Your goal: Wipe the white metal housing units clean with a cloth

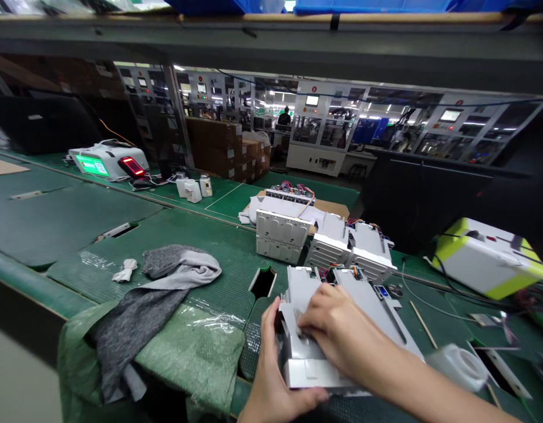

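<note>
A grey metal housing (363, 294) with bent edges, wires and a small connector at its far side lies on the green bench in front of me. My left hand (271, 379) grips its near left corner, fingers along the left side and thumb at the front edge. Over the left part of its top face, my right hand (335, 323) is closed with fingertips bunched against the metal. Whatever those fingertips pinch is hidden. Behind stand similar metal housings (282, 235) with wires on top.
Left on the bench lie a grey cloth (159, 299), green bubble wrap (196, 358) and a crumpled white scrap (125, 270). To the right are a translucent white bottle (458, 367), a thin stick (423, 323) and a white-and-yellow machine (489, 258). A shelf beam (271, 50) crosses overhead.
</note>
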Action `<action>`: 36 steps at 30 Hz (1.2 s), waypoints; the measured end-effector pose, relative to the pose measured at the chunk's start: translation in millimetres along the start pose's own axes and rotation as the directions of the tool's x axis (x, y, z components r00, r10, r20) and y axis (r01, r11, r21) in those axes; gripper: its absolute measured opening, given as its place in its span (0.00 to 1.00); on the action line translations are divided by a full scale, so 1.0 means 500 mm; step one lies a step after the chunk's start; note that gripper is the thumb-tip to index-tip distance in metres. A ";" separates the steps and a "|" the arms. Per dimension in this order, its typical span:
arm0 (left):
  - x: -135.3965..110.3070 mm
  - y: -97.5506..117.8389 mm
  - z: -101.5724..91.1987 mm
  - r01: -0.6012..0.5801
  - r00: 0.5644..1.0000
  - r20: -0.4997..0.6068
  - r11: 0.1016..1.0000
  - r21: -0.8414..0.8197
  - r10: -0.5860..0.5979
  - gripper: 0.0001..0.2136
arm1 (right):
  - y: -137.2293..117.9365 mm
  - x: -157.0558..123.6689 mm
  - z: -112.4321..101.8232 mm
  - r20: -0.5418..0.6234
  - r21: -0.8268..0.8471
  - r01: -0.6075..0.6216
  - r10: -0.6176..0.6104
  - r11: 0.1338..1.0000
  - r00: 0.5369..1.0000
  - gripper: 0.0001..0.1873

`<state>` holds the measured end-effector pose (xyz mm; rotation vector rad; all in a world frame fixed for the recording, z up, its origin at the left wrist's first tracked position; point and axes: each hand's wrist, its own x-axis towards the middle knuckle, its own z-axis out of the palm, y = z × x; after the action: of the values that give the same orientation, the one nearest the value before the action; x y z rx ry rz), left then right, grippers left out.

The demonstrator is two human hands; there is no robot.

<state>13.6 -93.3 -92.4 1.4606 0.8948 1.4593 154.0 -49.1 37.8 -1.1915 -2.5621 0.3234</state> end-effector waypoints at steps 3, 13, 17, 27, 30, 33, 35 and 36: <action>0.003 0.002 0.003 0.010 1.000 -0.008 0.999 -0.035 -0.010 0.56 | 0.002 0.000 0.002 0.022 0.071 -0.015 0.014 0.997 1.000 0.12; 0.002 0.004 0.007 0.046 0.998 -0.045 0.998 -0.051 -0.049 0.57 | -0.003 0.018 -0.016 0.101 0.087 -0.113 0.104 0.990 0.989 0.09; 0.000 0.007 0.006 0.079 0.997 -0.027 0.997 0.002 -0.079 0.58 | -0.002 0.033 -0.019 0.113 0.017 -0.127 0.124 0.992 0.986 0.11; -0.005 0.001 0.003 0.084 0.996 -0.010 0.996 0.014 -0.084 0.57 | 0.003 0.045 -0.013 0.093 -0.037 -0.100 0.103 0.994 0.990 0.11; -0.004 0.002 0.001 0.066 0.998 -0.012 0.998 0.023 -0.065 0.57 | 0.003 0.052 -0.014 0.067 -0.056 -0.116 0.120 0.992 0.991 0.10; -0.007 -0.002 0.006 0.064 0.997 -0.043 0.998 -0.006 -0.064 0.57 | -0.009 0.014 -0.006 0.091 -0.039 -0.087 0.090 0.995 0.992 0.10; -0.009 -0.005 0.008 0.071 0.997 -0.039 0.997 -0.019 -0.072 0.57 | -0.011 -0.004 0.000 0.102 -0.007 -0.075 0.075 0.997 0.992 0.10; -0.009 -0.005 0.008 0.073 0.997 -0.029 0.997 -0.014 -0.073 0.57 | -0.007 -0.002 0.001 0.095 -0.005 -0.092 0.092 0.996 0.991 0.10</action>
<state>17.7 -97.1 -96.1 1.3862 0.9456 1.4331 151.9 -52.0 38.3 -1.3277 -2.5922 0.4099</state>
